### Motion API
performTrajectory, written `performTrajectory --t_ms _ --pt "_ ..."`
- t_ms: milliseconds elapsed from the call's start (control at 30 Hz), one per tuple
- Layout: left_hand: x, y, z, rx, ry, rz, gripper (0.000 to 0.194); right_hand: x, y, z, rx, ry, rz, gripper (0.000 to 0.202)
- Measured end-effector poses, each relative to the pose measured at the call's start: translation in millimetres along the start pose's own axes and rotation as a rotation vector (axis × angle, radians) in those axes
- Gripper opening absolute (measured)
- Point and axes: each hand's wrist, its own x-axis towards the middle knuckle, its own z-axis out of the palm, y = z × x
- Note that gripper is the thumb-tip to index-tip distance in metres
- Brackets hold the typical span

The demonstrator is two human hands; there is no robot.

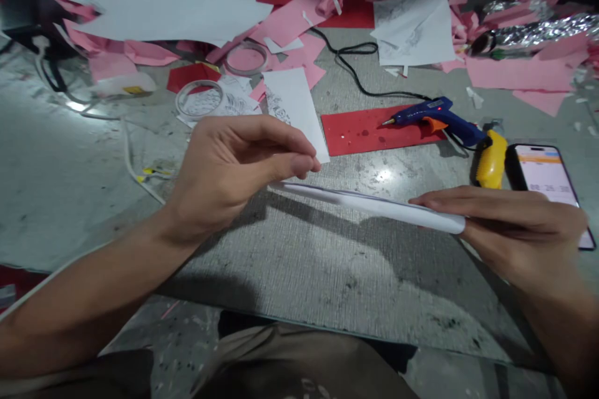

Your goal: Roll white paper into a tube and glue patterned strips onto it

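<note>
A folded white paper point(374, 202) is held nearly edge-on above the table. My right hand point(524, 230) grips its right end, fingers above and thumb below. Close over the paper's left end is my left hand point(234, 168), thumb and fingertips pinched together; anything between them is too small to make out. Beyond the paper, a blue glue gun point(433, 115) with an orange trigger lies with its nozzle over a red card strip point(353, 134). A white paper strip with dark print point(294, 106) sits just past my left fingertips.
A yellow tool point(491, 159) and a lit phone point(545, 171) lie at the right. Rolls of tape point(199, 100), pink paper scraps point(519, 72), white sheets point(163, 6) and silvery foil point(547, 28) crowd the back. A black cable point(355, 75) trails to the glue gun.
</note>
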Motion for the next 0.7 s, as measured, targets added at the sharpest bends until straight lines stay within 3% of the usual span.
performTrajectory --t_ms 133,367,500,600,700 --pt "1.0 0.6 -0.7 -0.038 -0.013 -0.020 0.009 0.4 1.6 0.6 -0.021 0.000 -0.004 0.041" --pt "-0.1 0.5 -2.6 -0.026 -0.066 0.000 0.027 -1.3 4.3 0.8 -0.023 0.002 0.013 0.041" --pt "1.7 2.4 -1.5 -0.029 0.034 -0.001 0.012 -0.7 4.2 0.5 -0.004 -0.005 -0.009 0.044" --pt "4.0 3.0 -0.2 -0.111 0.176 0.019 0.026 1.7 2.8 0.9 0.016 -0.025 -0.008 0.044" --pt "6.3 0.8 1.1 0.048 0.278 0.127 0.028 3.4 2.8 1.7 0.040 -0.050 -0.027 0.044"
